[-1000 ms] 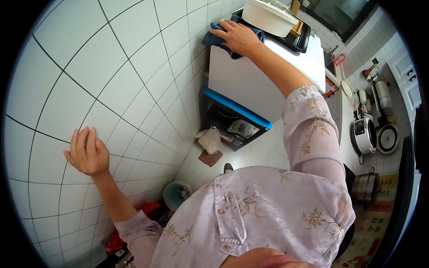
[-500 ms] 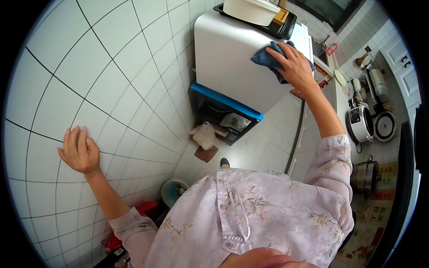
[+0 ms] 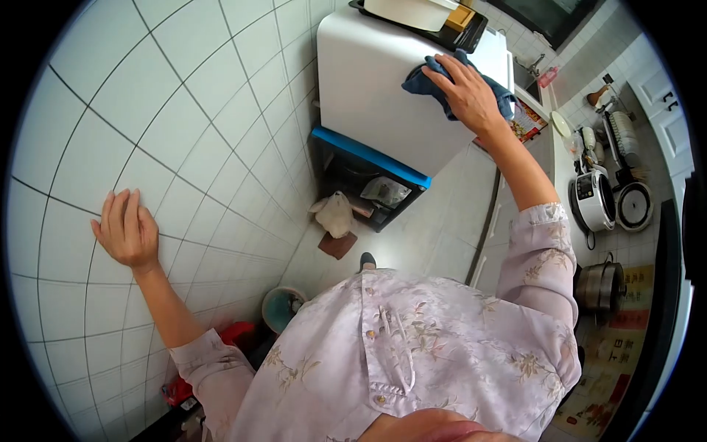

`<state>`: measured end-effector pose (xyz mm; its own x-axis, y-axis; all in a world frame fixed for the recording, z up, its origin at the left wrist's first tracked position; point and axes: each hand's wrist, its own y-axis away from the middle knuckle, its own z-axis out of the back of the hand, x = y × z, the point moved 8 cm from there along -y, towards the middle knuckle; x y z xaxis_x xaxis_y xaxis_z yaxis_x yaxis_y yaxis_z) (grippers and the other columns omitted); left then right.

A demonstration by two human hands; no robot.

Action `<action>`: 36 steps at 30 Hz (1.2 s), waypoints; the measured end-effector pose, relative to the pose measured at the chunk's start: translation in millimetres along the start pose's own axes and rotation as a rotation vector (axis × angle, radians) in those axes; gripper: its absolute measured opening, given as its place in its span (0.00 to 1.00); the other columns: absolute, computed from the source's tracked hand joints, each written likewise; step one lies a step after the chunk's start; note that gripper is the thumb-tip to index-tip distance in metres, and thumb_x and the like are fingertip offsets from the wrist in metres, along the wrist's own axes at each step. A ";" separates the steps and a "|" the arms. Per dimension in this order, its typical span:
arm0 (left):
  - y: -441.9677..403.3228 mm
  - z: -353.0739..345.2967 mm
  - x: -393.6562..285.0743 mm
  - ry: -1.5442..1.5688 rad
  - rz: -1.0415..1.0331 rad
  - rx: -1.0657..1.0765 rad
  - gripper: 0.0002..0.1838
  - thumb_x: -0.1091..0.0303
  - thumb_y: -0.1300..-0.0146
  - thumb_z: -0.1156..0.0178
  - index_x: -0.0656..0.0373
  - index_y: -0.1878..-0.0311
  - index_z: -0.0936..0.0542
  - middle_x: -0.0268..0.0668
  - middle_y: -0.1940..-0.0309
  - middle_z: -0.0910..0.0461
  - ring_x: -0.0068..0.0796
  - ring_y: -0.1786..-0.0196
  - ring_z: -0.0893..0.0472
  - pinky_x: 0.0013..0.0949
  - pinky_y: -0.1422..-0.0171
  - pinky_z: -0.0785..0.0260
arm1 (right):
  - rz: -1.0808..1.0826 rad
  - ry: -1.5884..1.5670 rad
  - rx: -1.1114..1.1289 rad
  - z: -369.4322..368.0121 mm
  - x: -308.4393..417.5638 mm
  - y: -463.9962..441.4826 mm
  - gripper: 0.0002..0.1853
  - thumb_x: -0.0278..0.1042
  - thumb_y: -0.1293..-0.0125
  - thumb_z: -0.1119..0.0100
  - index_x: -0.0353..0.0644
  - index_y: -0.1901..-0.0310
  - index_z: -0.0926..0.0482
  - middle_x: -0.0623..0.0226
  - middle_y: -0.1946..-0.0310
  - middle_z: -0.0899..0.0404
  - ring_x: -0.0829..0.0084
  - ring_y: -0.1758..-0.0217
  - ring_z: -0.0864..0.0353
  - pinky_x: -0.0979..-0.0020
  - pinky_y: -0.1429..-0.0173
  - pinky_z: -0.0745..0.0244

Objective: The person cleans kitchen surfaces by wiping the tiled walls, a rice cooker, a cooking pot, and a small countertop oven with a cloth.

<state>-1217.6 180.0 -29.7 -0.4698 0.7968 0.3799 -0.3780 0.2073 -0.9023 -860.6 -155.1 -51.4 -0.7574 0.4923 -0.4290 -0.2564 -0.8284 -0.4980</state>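
My right hand (image 3: pixel 468 96) presses a dark blue cloth (image 3: pixel 426 82) against the side of a white boxy appliance (image 3: pixel 375 88), close to its upper edge. The cloth is bunched under my palm and fingers, and part of it spreads past my wrist side. Far to the left, my left hand (image 3: pixel 127 230) rests on the white tiled wall (image 3: pixel 184 140) with its fingers stretched out and nothing in it. A black tray (image 3: pixel 468 44) with a white bin (image 3: pixel 412 11) and a small wooden box (image 3: pixel 459 18) stands on top of the appliance.
Below the appliance is a black rack with a blue edge (image 3: pixel 368 158). A plastic bag (image 3: pixel 335 215) and a brown mat (image 3: pixel 338 245) lie on the floor. A bucket (image 3: pixel 282 309) stands by the wall. A rice cooker (image 3: pixel 591 199) and steel pot (image 3: pixel 600 287) are on the right-hand counter.
My right hand and the cloth have shifted slightly left and up across the white surface. My left hand stays on the wall, and the whole view has tilted a little.
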 end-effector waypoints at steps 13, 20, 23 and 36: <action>-14.7 5.4 17.6 -0.124 0.017 0.045 0.12 0.76 0.52 0.40 0.47 0.66 0.15 0.23 0.62 0.18 0.22 0.52 0.21 0.32 0.26 0.60 | 0.147 0.212 0.164 -63.9 55.8 -21.2 0.24 0.29 0.41 0.51 0.54 0.41 0.29 0.68 0.31 0.45 0.70 0.28 0.48 0.60 0.29 0.52; -12.1 5.5 17.7 -0.132 0.016 0.038 0.13 0.76 0.54 0.41 0.43 0.69 0.15 0.19 0.65 0.18 0.19 0.53 0.21 0.33 0.26 0.58 | 0.400 0.074 0.316 -183.7 133.8 -25.7 0.21 0.31 0.42 0.51 0.49 0.45 0.25 0.66 0.32 0.42 0.71 0.29 0.48 0.61 0.27 0.60; -11.9 5.1 18.1 -0.144 0.009 0.035 0.13 0.76 0.55 0.42 0.43 0.69 0.15 0.19 0.65 0.17 0.20 0.53 0.20 0.33 0.26 0.57 | 0.443 0.068 0.239 -204.0 153.8 -46.7 0.16 0.33 0.41 0.52 0.47 0.51 0.23 0.63 0.35 0.38 0.70 0.29 0.46 0.60 0.27 0.60; 35.4 -29.5 -43.1 0.629 0.223 0.055 0.18 0.81 0.58 0.43 0.53 0.61 0.19 0.36 0.60 0.21 0.37 0.57 0.22 0.41 0.44 0.35 | -0.708 -0.910 0.394 -177.1 121.8 87.1 0.17 0.39 0.48 0.43 0.44 0.55 0.21 0.52 0.67 0.20 0.56 0.64 0.20 0.64 0.54 0.27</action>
<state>-1187.2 169.8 -84.1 0.0069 0.9998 -0.0208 -0.3733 -0.0167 -0.9275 -868.8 -120.0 -280.5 -0.4799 0.6319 0.6086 -0.8284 -0.5548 -0.0772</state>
